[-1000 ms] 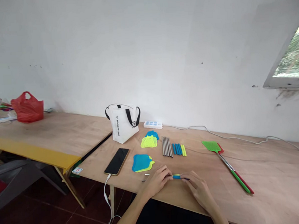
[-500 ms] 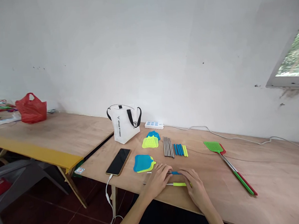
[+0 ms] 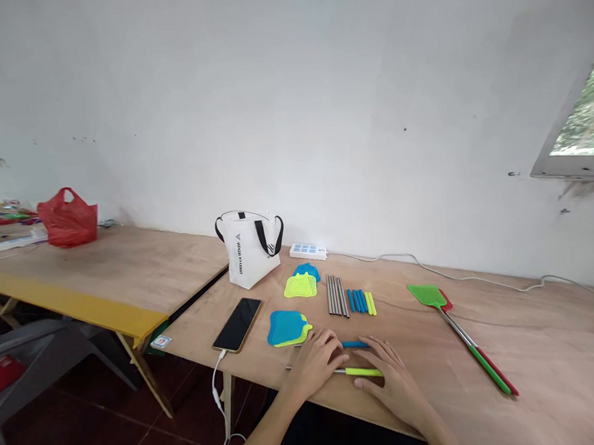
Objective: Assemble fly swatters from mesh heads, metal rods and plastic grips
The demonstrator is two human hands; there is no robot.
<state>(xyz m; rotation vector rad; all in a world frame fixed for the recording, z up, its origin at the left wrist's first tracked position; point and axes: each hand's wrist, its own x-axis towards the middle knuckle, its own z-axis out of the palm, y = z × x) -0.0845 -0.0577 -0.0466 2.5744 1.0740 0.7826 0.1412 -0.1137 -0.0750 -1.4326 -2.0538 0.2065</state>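
My left hand (image 3: pixel 317 362) lies over two thin metal rods, its fingers bent and slightly apart and its thumb away from them. My right hand (image 3: pixel 393 379) rests on the table with its fingers spread. One rod has a blue grip (image 3: pixel 354 344), whose right end is beside my right fingertips. The nearer rod ends in a yellow grip (image 3: pixel 364 372), close to my right thumb. Under my left hand the middles of both rods are hidden. Just beyond it, a blue swatter head (image 3: pixel 286 327) overlaps a yellow one (image 3: pixel 305 336).
Farther back lie more swatter heads (image 3: pixel 300 286), several metal tubes (image 3: pixel 337 296) and loose blue and yellow grips (image 3: pixel 361 302). Whole green and red swatters (image 3: pixel 462 333) lie right. A phone (image 3: pixel 237 324) on a cable, a white bag (image 3: pixel 251 255) and a power strip (image 3: pixel 308 251) stand left and behind.
My right hand has shifted slightly right and toward me, and its thumb now shows beside the yellow grip. My left hand stays over the rods. The whole view has moved a little.
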